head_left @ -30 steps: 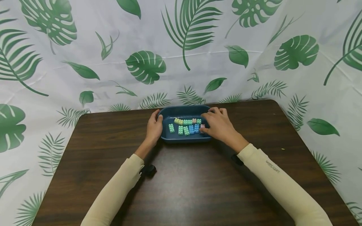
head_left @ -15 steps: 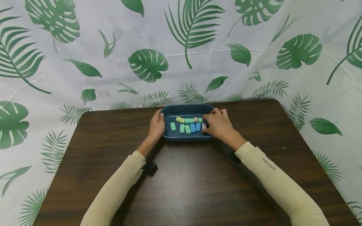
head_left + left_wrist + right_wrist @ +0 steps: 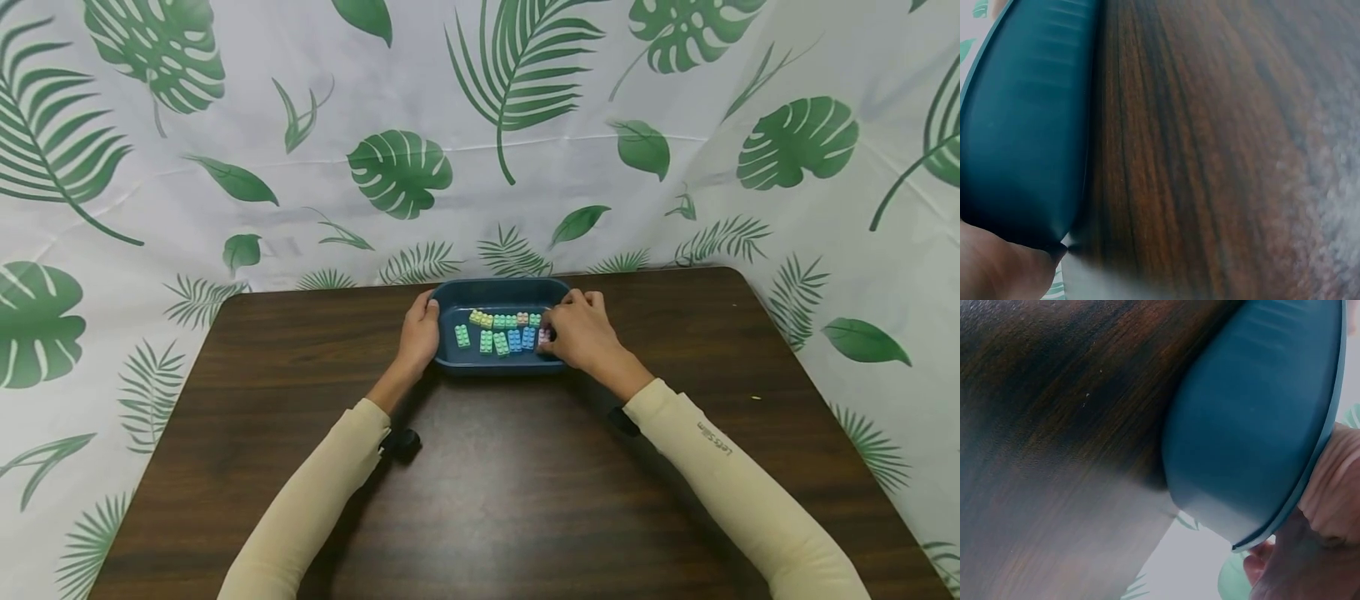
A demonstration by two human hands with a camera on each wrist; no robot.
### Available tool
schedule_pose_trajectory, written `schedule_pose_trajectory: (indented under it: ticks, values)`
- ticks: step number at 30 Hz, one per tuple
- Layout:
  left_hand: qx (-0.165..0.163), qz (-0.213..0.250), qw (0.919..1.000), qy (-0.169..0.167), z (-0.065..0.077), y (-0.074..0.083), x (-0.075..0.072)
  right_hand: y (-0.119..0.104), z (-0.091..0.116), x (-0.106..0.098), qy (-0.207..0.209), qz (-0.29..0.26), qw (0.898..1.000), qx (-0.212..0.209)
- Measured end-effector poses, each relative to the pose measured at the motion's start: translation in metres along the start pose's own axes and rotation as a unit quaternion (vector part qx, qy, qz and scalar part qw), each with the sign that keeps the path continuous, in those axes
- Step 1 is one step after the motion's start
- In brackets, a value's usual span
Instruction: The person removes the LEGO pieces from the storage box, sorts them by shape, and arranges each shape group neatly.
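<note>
In the head view, the left hand (image 3: 418, 333) is gripping the tray (image 3: 502, 292) by its left end; the right hand (image 3: 581, 331) is touching the pink brick (image 3: 543, 336) at the near row's right, whether pinching one cannot tell. Lining up bricks (image 3: 487, 342) seems in hand; the next move likely calls for a steady tray. The dark table (image 3: 480, 483) is standing before leafy cloth (image 3: 300, 196). The left wrist view is showing the tray on wood; the right wrist view, its wall hiding the bricks.
</note>
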State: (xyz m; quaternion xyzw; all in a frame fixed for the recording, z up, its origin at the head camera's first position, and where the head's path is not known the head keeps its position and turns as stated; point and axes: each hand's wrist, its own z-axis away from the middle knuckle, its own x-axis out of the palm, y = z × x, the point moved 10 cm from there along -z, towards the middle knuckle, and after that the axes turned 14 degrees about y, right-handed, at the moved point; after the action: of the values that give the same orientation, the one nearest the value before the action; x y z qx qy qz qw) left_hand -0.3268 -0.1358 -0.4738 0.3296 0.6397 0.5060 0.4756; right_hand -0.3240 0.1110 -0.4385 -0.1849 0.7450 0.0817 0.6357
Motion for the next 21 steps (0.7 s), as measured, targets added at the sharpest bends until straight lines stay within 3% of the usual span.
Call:
schedule_pose_trajectory:
  ticks: [13,21]
  values:
    - [-0.006,-0.019,0.9998,0.007,0.002,-0.001,-0.003,0.0,-0.001,-0.015,0.044,-0.024,0.999,-0.001]
    - [-0.001,-0.028,0.9996,0.009,-0.001,-0.001,-0.002,-0.038,0.014,-0.055,0.113,-0.029,0.993,-0.03]
